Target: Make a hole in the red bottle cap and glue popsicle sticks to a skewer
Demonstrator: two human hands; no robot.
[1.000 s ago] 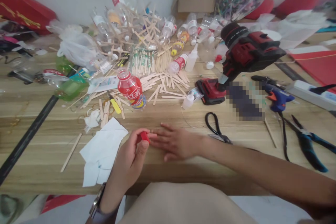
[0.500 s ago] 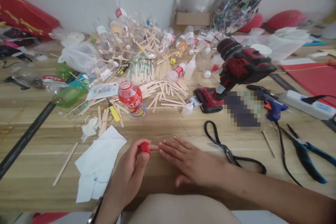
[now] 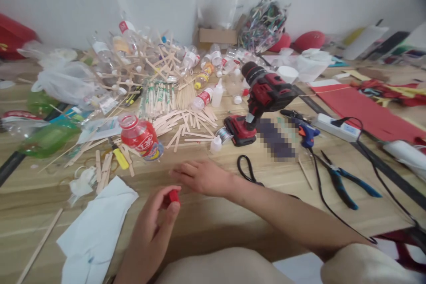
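1 small, bright red piece point(image 3: 174, 196), blocky and partly covered, is pinched by the thumb and forefinger of the left hand point(image 3: 155, 228) near the desk's point(image 3: 213, 217) front edge. Farther from that edge, 1 clear, red-labelled bottle point(image 3: 141, 140) stands upright, open-mouthed.

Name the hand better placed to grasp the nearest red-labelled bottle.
Probably the right hand: its fingertips look closer to the red-labelled bottle and it seems free, while the left hand pinches a small red object.
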